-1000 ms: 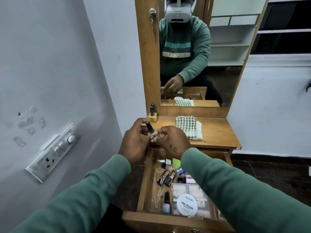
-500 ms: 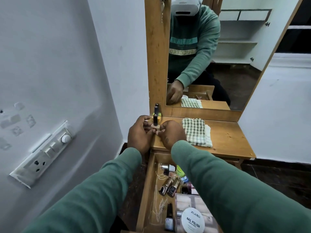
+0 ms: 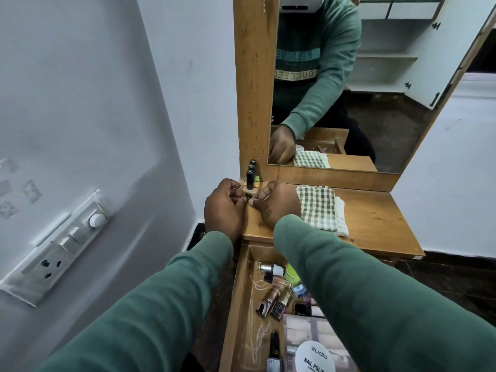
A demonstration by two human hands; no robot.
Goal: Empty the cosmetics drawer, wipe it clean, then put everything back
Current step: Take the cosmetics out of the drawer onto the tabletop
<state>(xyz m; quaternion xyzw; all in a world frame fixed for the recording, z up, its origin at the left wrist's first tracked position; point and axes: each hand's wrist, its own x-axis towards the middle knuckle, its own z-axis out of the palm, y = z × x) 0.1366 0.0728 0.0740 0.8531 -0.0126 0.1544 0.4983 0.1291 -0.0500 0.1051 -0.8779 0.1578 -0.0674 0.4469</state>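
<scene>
Head view: bottle (image 3: 250, 187), held tilted in air a second ago, is now stood upright on tabletop (image 3: 375, 218) by two others (image 3: 252, 165), still pinched by left hand (image 3: 224, 208) and right hand (image 3: 277, 205); drawer (image 3: 236, 304) is largely unemptied.

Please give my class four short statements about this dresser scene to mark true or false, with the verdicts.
1. The drawer is pulled open and has cosmetics in it, among them a round nail polish tub. True.
2. The checked cloth lies inside the drawer. False: it lies folded on the dresser top, to the right of the hands.
3. The left hand and the right hand both have their fingers at the base of an upright nail polish bottle on the dresser top. True.
4. That bottle has a white cap. False: its cap is black, like the caps of the bottles behind it.
</scene>
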